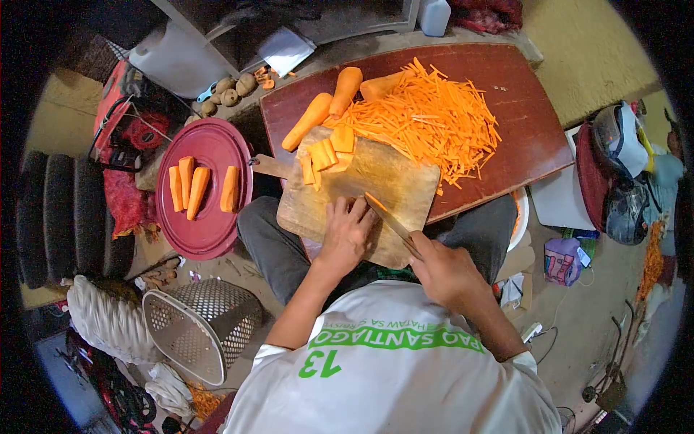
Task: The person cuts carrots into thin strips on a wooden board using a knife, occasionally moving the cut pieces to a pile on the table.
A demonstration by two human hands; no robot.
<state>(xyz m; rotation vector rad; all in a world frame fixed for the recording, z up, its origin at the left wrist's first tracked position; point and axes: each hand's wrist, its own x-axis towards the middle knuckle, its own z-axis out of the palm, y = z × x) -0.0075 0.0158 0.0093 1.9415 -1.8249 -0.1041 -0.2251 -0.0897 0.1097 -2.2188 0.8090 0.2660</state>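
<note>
1. The right hand is closed around the handle of a knife; its blade points far and left over the cutting board, with a thin orange strip along it near the tip.
2. The left hand is partly open, its fingers bent and tips lowered to the board just left of the blade; whether a piece is pinched beneath them, I cannot tell.
3. Flat carrot slices lie loosely stacked at the board's far left part, beyond the left hand.
4. The board's short handle points left, towards a round red lid-like tray carrying four peeled carrots, three grouped and one apart at the right.
5. Beyond the board, a large heap of carrot shreds spreads over the dark red table.
6. Three whole carrots lie at the heap's left and far side.
7. A perforated basket lies on its side on the floor, near left, below the tray.
</note>
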